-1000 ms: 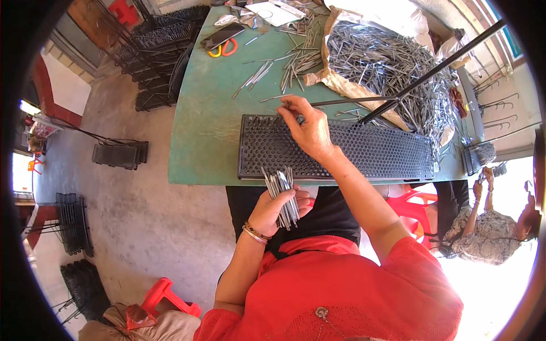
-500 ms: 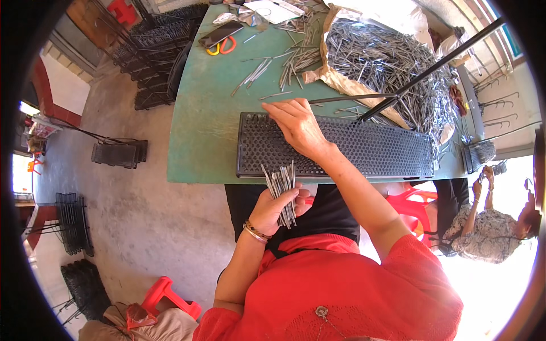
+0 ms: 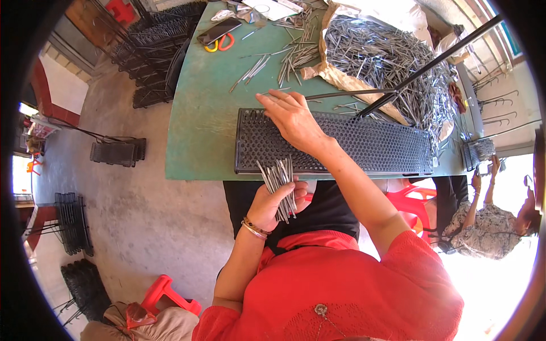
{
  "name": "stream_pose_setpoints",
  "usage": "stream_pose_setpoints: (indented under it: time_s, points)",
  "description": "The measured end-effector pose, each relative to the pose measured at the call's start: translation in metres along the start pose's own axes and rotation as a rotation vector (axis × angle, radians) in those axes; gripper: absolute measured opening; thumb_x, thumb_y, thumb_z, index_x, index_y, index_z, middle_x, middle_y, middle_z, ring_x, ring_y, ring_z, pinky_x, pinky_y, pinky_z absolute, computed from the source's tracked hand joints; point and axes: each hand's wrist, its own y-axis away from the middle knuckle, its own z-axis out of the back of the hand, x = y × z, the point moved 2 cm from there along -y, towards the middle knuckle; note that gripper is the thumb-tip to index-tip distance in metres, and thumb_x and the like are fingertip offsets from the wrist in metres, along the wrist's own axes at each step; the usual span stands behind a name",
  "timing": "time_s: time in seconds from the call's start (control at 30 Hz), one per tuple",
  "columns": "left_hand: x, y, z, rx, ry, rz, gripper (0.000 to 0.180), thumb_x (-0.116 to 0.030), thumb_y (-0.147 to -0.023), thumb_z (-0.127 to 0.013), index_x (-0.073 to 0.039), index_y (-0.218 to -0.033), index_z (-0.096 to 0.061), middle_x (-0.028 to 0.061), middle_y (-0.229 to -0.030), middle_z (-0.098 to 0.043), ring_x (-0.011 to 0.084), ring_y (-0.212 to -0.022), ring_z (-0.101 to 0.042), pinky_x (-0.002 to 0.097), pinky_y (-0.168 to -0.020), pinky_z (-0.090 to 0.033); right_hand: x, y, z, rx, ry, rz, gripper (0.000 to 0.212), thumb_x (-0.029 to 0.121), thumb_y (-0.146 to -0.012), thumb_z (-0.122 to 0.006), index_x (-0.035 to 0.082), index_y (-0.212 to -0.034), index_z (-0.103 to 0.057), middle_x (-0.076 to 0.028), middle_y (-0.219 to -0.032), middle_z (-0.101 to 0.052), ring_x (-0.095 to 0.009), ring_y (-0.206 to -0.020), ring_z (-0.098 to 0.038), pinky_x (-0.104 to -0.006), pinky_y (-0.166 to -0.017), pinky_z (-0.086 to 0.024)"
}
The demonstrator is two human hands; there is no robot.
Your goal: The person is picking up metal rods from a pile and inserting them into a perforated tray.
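Note:
My left hand (image 3: 269,206) is closed around a bundle of thin grey metal rods (image 3: 278,184), held upright just in front of the table's near edge. My right hand (image 3: 296,122) is over the left part of a long black perforated rack (image 3: 364,139), palm down. Its fingers stretch past the rack's far rim, slightly apart; the thumb is hidden and I see nothing held. The rack lies along the table's near edge, with a black metal bar frame (image 3: 398,91) rising from its far side to the upper right.
The green table (image 3: 199,136) holds a torn paper sack (image 3: 327,71) heaped with metal rods (image 3: 378,57), loose rods (image 3: 250,74), scissors (image 3: 225,42) and a phone (image 3: 219,32). Black racks (image 3: 153,57) are stacked on the left floor. Another person (image 3: 483,230) works at right; a red stool (image 3: 165,295) stands behind.
My right hand has shifted slightly left and away from me, its fingers a little more spread. The left hand's bundle leans slightly more to the left; the rack stays in place.

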Motion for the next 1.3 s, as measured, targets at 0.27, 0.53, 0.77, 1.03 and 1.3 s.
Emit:
stream_pose_setpoints:
  time_s: [0.27,0.53,0.77,1.03,1.3]
  points:
    - [-0.005,0.002,-0.004,0.017,0.042,-0.097,0.026,-0.01,-0.09,-0.055,0.001,-0.113,-0.053,0.0148,-0.102,-0.064,0.0218,-0.089,-0.065,0.0342,-0.078,-0.055,0.022,0.036,0.047,0.467,-0.621,-0.722,0.024,0.02,-0.081,-0.071,-0.002,-0.088,-0.068,-0.007,-0.068,-0.065,-0.008,-0.063,-0.057,-0.0256,-0.056,-0.046]
    - [-0.001,-0.005,-0.009,-0.03,0.072,-0.13,0.027,-0.011,-0.091,-0.054,0.001,-0.114,-0.053,0.0169,-0.106,-0.063,0.0242,-0.094,-0.064,0.0378,-0.084,-0.053,0.011,0.058,0.043,0.448,-0.966,-1.039,0.022,0.018,-0.085,-0.067,-0.004,-0.091,-0.066,-0.005,-0.078,-0.066,-0.006,-0.068,-0.057,-0.021,-0.058,-0.046]
    - [0.002,-0.002,-0.006,-0.048,0.009,-0.006,0.026,-0.012,-0.09,-0.055,0.002,-0.112,-0.054,0.0173,-0.102,-0.064,0.0232,-0.087,-0.066,0.0378,-0.075,-0.057,-0.007,0.023,0.045,-0.158,-0.763,-0.759,0.022,0.007,-0.089,-0.06,-0.004,-0.107,-0.056,-0.009,-0.086,-0.068,-0.013,-0.082,-0.064,-0.0246,-0.074,-0.05]
    - [0.004,0.0,-0.006,-0.017,-0.027,0.009,0.027,-0.013,-0.089,-0.057,0.002,-0.112,-0.055,0.0153,-0.099,-0.066,0.0211,-0.086,-0.065,0.0336,-0.075,-0.054,-0.013,0.015,0.024,-0.181,-0.355,-0.62,0.022,0.009,-0.086,-0.064,0.0,-0.105,-0.057,-0.012,-0.086,-0.069,-0.016,-0.079,-0.067,-0.0276,-0.069,-0.051]
    - [0.007,0.0,-0.002,-0.006,-0.061,-0.01,0.025,-0.013,-0.089,-0.058,0.002,-0.108,-0.056,0.0139,-0.097,-0.065,0.0223,-0.089,-0.065,0.0329,-0.079,-0.052,-0.005,0.013,0.021,-0.156,-0.289,-0.442,0.022,0.007,-0.083,-0.066,0.002,-0.102,-0.058,-0.014,-0.083,-0.068,-0.022,-0.078,-0.068,-0.0312,-0.061,-0.053]
